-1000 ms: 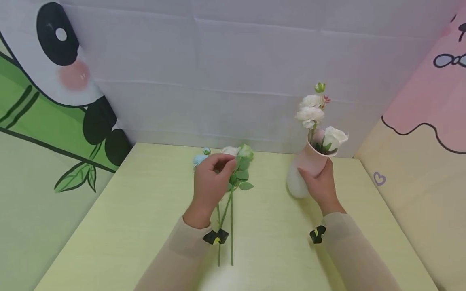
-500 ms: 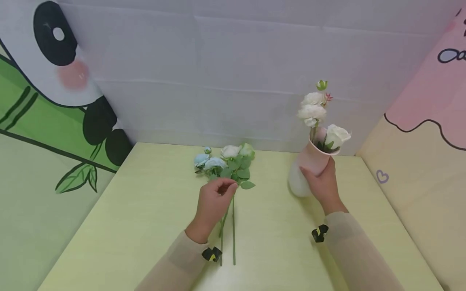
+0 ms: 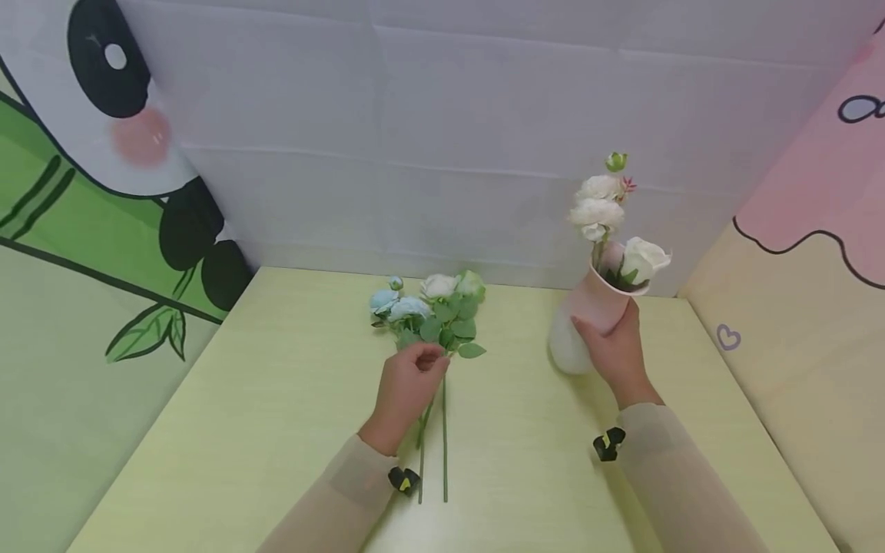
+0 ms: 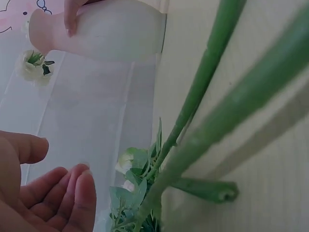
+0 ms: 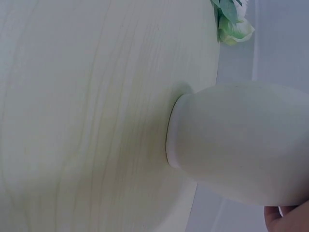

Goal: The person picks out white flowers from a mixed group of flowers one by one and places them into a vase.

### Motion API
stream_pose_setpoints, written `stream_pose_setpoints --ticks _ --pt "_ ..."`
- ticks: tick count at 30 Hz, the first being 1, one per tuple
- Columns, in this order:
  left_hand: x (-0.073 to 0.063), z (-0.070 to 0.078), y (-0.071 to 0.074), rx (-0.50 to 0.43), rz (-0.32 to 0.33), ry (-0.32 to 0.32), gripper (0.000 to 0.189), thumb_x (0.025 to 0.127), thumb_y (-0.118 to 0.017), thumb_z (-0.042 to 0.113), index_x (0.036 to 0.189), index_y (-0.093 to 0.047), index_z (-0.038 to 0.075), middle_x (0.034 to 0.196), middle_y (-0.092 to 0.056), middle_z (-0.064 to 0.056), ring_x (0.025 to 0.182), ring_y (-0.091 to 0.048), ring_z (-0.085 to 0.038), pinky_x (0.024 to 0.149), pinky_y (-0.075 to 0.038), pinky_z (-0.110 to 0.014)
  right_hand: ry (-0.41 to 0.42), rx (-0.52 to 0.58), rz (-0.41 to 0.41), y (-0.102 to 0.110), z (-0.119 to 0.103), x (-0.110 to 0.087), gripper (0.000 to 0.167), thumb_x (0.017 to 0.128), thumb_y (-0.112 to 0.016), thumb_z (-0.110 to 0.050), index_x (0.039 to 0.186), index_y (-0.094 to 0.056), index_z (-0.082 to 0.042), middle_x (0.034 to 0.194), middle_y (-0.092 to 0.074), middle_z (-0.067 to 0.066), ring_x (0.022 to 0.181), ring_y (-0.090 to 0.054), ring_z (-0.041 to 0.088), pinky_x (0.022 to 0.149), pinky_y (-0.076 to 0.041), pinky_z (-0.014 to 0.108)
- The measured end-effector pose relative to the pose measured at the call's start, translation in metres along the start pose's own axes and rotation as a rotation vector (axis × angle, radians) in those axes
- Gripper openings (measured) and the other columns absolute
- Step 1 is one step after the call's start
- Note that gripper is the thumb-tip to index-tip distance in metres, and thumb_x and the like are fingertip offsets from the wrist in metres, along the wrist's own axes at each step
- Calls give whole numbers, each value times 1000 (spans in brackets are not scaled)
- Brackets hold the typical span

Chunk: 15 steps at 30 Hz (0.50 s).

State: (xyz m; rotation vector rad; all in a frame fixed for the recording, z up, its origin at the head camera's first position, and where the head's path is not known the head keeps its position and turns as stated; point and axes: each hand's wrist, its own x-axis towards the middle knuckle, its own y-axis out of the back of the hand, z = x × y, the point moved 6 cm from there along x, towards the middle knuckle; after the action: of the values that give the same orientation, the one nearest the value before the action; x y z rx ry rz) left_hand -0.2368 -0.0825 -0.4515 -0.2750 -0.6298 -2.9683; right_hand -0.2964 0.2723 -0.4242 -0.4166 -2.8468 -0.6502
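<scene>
My right hand (image 3: 615, 349) grips a pink and white vase (image 3: 569, 346) round its upper part. White flowers (image 3: 598, 211) and a white rose (image 3: 644, 259) stand in its mouth. My left hand (image 3: 412, 382) hovers over the stems (image 3: 445, 438) of several flowers lying on the table. In the left wrist view its fingers (image 4: 79, 198) are loosely bent, apart from the thumb, with nothing between them. The lying bunch has blue flowers (image 3: 408, 308), a white flower (image 3: 439, 286) and a pale green one (image 3: 472, 284). Part of the stems is hidden behind the left hand.
The pale yellow table (image 3: 276, 430) ends at a grey-white cloth backdrop (image 3: 290, 207). A panda print (image 3: 104, 138) covers the left side wall, and a pink and cream print (image 3: 795, 307) the right one.
My left hand has drawn back toward me from the flower heads to above the stems, uncovering the blue and white blooms. The right hand keeps its grip on the vase.
</scene>
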Motion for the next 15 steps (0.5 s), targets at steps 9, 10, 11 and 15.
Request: stream_pose_setpoints --ticks 9,10,11,15 --pt "5 -24 -14 -63 -146 172 48 100 -70 29 137 -62 0 127 -68 -12 115 -66 -29 92 -55 -45 3 5 -4 0 3 1 95 93 -75 -26 162 -13 -8 152 -36 21 135 -41 35 115 -31 55" --pt "6 -27 -15 -77 -162 190 50 100 -69 30 138 -61 -1 128 -67 -12 117 -65 -30 93 -55 -45 2 3 -4 0 3 1 95 93 -75 -27 162 -13 -8 152 -36 21 135 -41 35 115 -31 55" --pt "6 -29 -17 -89 -177 209 50 101 -68 31 140 -60 -1 130 -66 -13 118 -64 -31 94 -54 -46 1 1 -4 0 3 1 95 93 -75 -27 162 -13 -8 152 -36 21 135 -41 35 115 -31 55" --pt "8 -28 -22 -45 -194 246 49 102 -66 30 139 -60 -1 126 -67 -12 113 -66 -30 91 -55 -45 -3 3 -5 0 3 2 95 93 -75 -27 162 -13 -8 152 -36 21 136 -41 35 115 -31 55"
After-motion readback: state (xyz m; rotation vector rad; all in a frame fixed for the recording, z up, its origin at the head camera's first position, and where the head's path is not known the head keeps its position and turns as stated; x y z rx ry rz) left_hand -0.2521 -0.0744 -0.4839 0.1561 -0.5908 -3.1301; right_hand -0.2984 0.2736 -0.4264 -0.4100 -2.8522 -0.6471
